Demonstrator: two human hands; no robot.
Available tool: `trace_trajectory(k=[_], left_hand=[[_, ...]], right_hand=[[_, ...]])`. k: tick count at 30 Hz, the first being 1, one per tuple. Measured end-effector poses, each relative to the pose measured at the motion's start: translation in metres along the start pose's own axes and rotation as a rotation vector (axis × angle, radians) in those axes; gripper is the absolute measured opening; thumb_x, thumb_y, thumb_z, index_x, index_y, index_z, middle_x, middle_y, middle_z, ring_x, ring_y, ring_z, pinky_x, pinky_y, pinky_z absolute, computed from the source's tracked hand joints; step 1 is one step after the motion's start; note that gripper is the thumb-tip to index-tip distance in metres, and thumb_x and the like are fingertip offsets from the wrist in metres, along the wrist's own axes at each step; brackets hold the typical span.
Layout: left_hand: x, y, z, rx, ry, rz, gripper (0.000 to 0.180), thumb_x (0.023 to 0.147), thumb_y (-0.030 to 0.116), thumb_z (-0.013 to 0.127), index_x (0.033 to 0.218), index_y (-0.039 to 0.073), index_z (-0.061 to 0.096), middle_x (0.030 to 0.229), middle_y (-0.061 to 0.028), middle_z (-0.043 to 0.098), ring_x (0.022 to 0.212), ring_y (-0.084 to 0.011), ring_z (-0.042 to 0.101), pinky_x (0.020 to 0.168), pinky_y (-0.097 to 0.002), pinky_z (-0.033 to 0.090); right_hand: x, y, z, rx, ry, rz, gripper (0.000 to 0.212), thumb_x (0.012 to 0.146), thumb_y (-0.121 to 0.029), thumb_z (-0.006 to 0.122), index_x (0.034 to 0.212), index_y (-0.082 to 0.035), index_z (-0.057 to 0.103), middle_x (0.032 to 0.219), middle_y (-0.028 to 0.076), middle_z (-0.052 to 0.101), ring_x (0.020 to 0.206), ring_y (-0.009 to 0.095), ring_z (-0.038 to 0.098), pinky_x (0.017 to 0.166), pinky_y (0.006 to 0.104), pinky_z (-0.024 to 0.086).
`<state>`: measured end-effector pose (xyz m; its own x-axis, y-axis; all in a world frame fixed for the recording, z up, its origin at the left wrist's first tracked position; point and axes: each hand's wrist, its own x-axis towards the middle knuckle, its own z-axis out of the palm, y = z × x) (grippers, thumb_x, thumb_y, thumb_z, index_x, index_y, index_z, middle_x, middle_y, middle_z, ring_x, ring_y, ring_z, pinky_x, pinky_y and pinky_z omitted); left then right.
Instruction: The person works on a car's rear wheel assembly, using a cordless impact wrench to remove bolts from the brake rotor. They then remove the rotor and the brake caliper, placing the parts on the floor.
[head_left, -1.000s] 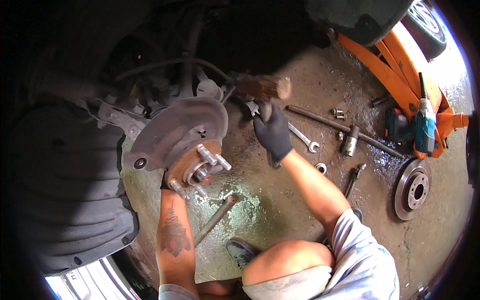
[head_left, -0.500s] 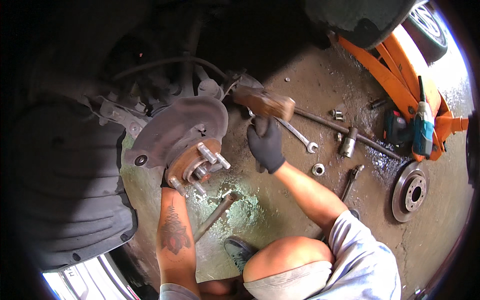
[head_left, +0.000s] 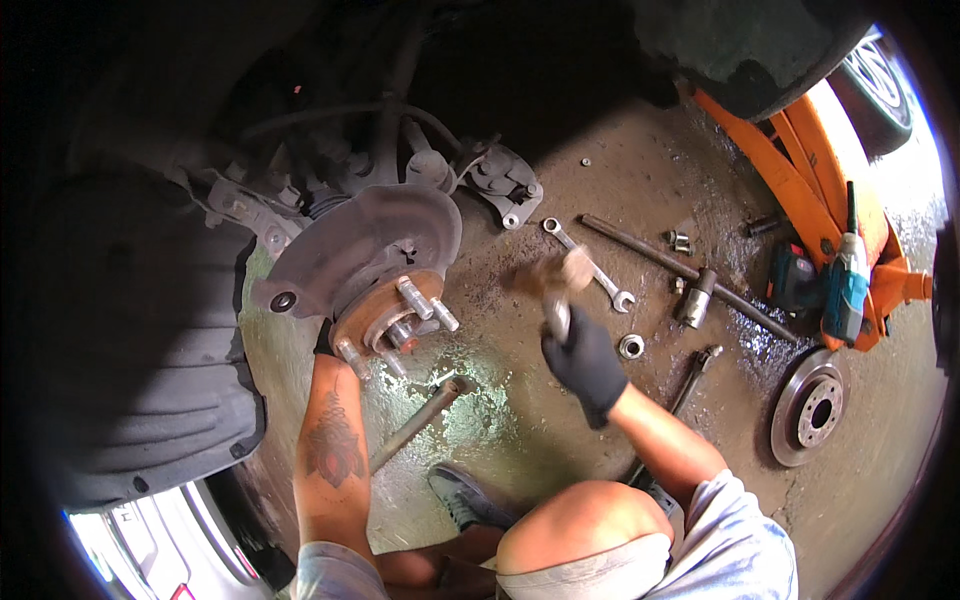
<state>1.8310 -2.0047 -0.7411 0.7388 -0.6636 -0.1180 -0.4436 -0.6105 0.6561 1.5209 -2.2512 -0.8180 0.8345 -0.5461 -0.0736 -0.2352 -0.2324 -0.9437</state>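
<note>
My right hand [head_left: 586, 368], in a black glove, is closed around the handle of a hammer [head_left: 574, 270]. The hammer's head is smeared by motion and held in the air, right of the wheel hub and apart from it. A rusty wheel hub [head_left: 432, 283] with several protruding studs stands in front of a dark metal dust shield [head_left: 375, 235]. Behind the hub's lower left edge, only a sliver of my gloved left hand [head_left: 324, 338] shows; its fingers are hidden. Further back, a brake caliper [head_left: 502, 182] hangs beside the suspension parts.
On the wet floor lie a combination wrench [head_left: 596, 272], a long bar [head_left: 640, 247], a socket [head_left: 698, 298], a ratchet [head_left: 697, 378] and a metal pipe [head_left: 420, 425]. A brake disc [head_left: 806, 410], a teal power tool [head_left: 848, 290] and an orange jack [head_left: 832, 135] are at right. A dark wheel-arch liner [head_left: 150, 350] fills the left.
My right hand and the hammer have swung right and toward me, away from the hub, uncovering the caliper. My left hand stays behind the hub. The whole view has shifted slightly.
</note>
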Motion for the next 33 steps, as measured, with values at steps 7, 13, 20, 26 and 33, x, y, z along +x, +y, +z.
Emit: trace_trajectory(k=[7,13,20,26,33], left_hand=[[0.019,0.009,-0.022,0.015,-0.030,0.015,0.026,0.073,0.018,0.067,0.092,0.000,0.064,0.099,-0.0220,0.063,0.092,-0.0371,0.059,0.086,-0.0381,0.048],[0.007,0.009,-0.036,0.040,-0.052,0.086,0.025,0.072,0.018,0.067,0.091,0.000,0.065,0.098,-0.0221,0.064,0.091,-0.0372,0.059,0.085,-0.0381,0.048],[0.008,0.029,-0.015,0.090,-0.018,0.346,0.024,0.072,0.018,0.067,0.089,0.000,0.066,0.096,-0.0222,0.065,0.090,-0.0374,0.060,0.084,-0.0382,0.049],[0.008,0.032,0.000,0.152,0.084,0.510,0.023,0.072,0.018,0.067,0.087,0.000,0.067,0.095,-0.0223,0.065,0.088,-0.0376,0.061,0.083,-0.0382,0.050],[0.027,0.004,0.011,-0.057,-0.010,0.456,0.025,0.076,0.019,0.064,0.094,0.003,0.068,0.100,-0.0195,0.066,0.093,-0.0348,0.062,0.084,-0.0377,0.050]], right_hand=[[-0.070,0.009,0.001,-0.643,-0.487,-0.301,0.043,0.082,-0.017,0.057,0.124,-0.008,0.053,0.087,0.015,0.064,0.071,0.034,0.064,0.058,0.0464,0.049],[-0.059,0.010,0.005,-0.848,-0.863,-0.458,0.041,0.085,-0.021,0.055,0.124,-0.008,0.055,0.099,0.016,0.064,0.086,0.034,0.065,0.069,0.0471,0.052],[0.079,-0.104,-0.072,-0.675,-0.878,-0.216,0.038,0.087,-0.021,0.057,0.124,-0.012,0.060,0.104,0.019,0.067,0.090,0.040,0.065,0.081,0.0457,0.052],[0.169,-0.111,-0.021,0.218,-0.555,0.350,0.028,0.095,-0.009,0.049,0.120,0.001,0.059,0.099,0.011,0.068,0.078,0.017,0.065,0.068,0.0308,0.055],[0.211,-0.078,0.052,0.509,-0.214,-0.014,0.029,0.097,-0.014,0.050,0.121,-0.001,0.058,0.107,0.012,0.065,0.090,0.020,0.063,0.080,0.0333,0.053]])
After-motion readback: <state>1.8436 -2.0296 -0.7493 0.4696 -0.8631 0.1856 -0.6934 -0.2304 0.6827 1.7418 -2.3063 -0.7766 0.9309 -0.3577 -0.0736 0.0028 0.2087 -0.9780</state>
